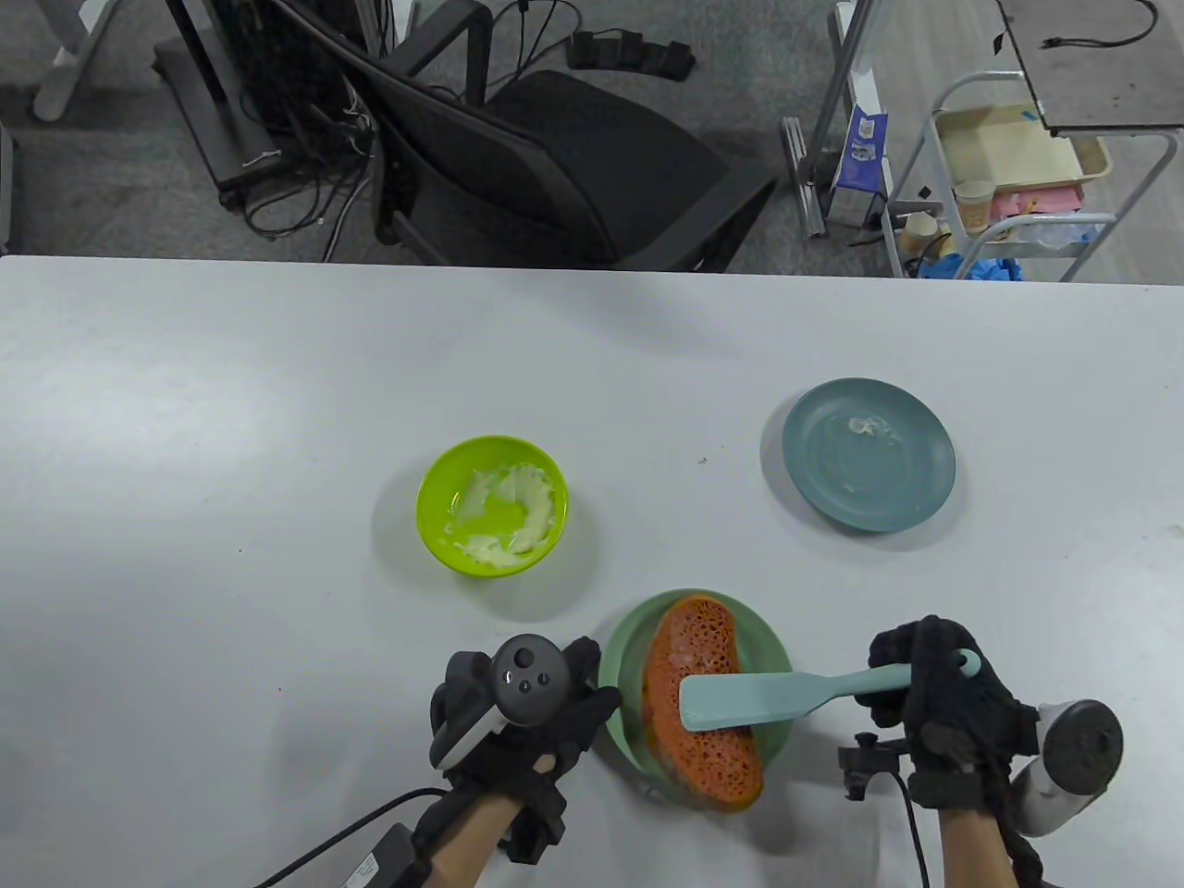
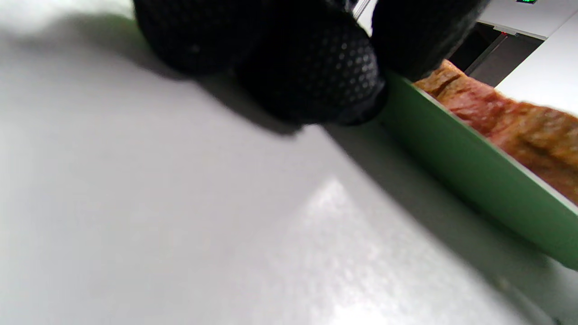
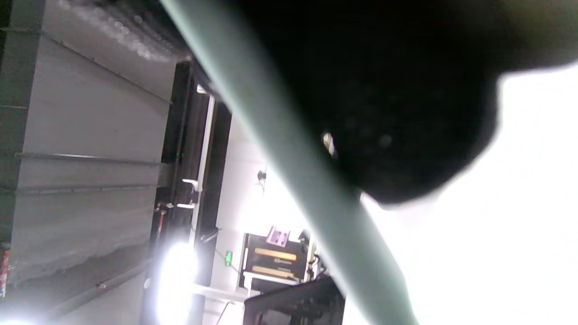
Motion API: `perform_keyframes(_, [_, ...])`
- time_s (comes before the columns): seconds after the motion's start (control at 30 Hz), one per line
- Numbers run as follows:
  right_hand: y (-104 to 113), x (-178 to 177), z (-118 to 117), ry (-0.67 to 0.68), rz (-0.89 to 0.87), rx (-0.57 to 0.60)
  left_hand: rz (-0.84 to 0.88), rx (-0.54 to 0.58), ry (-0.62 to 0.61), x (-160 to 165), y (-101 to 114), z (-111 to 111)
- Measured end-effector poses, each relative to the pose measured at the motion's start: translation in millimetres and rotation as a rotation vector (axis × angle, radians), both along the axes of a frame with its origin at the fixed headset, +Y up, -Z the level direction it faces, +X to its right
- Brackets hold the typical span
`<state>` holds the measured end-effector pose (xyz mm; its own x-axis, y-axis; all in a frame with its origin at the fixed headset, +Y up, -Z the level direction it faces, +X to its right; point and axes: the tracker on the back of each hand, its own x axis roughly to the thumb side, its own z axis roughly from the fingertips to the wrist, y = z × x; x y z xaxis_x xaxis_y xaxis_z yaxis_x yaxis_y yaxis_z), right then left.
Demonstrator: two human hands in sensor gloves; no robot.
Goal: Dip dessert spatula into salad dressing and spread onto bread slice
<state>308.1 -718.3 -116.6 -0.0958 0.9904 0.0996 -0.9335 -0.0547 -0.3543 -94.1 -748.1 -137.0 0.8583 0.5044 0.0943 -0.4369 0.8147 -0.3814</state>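
While left hand fingertips touch the green plate rim, right hand grips spatula, blade flat on bread slice.

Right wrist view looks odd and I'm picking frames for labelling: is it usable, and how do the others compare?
Right wrist view: blown-out glare, spatula handle blurred. Left wrist view: soft, fingers out of focus. Table view: sharp, evenly lit.

You are getting even, soft overhead light on the table. Both wrist views are blurring; the right one is glaring white.
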Motion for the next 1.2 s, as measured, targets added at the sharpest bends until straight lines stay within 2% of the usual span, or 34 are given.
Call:
perform_keyframes(0.27, [9.9, 22.2, 6.1, -0.089, 0.006, 0.025, 0.0, 0.0, 0.0, 0.0, 0.0, 0.0])
perform_keyframes(0.57, [9.8, 22.9, 8.5, -0.106, -0.009, 0.036, 0.0, 0.0, 0.0, 0.0, 0.0, 0.0])
perform_keyframes(0.7, [3.7, 14.7, 7.0, -0.059, -0.074, 0.044, 0.0, -0.001, 0.0, 0.0, 0.0, 0.1])
perform_keyframes(0.93, [-5.5, -11.7, 0.0, 0.113, -0.125, 0.025, 0.001, -0.003, 0.0, -0.3, 0.0, 0.2])
perform_keyframes(1.2, [-8.4, -19.8, -1.0, 0.146, -0.102, -0.006, 0.001, -0.003, 0.0, -0.3, 0.0, 0.2])
